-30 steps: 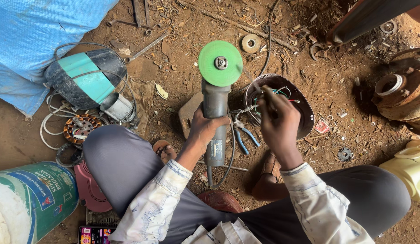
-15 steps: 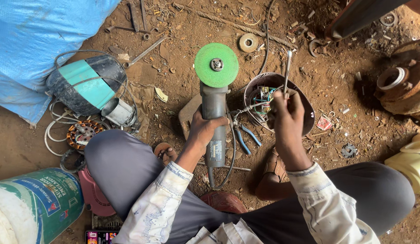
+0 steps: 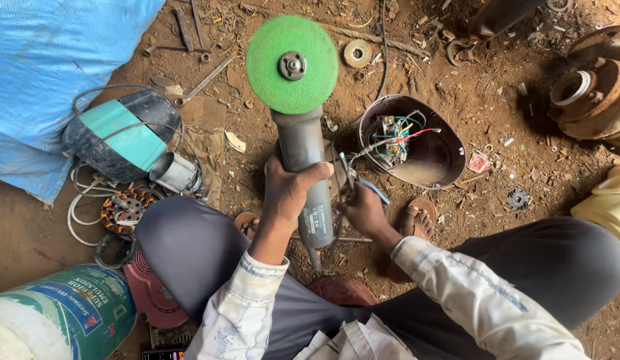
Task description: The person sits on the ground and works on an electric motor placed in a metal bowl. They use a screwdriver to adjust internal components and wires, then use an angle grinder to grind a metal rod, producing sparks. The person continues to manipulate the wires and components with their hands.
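The left hand (image 3: 290, 193) has its fingers wrapped round the grey body of an angle grinder (image 3: 303, 147), its round green disc (image 3: 292, 65) standing beyond them, while the right hand (image 3: 365, 210) pinches a slim metal tool (image 3: 347, 175) just beside the grinder's body.

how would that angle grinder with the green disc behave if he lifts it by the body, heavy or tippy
The angle grinder probably feels front-heavy: its wide green disc sits at the far end, beyond the left hand that grips the body. The rounded body might roll if set down. The thin disc looks like the most fragile part.
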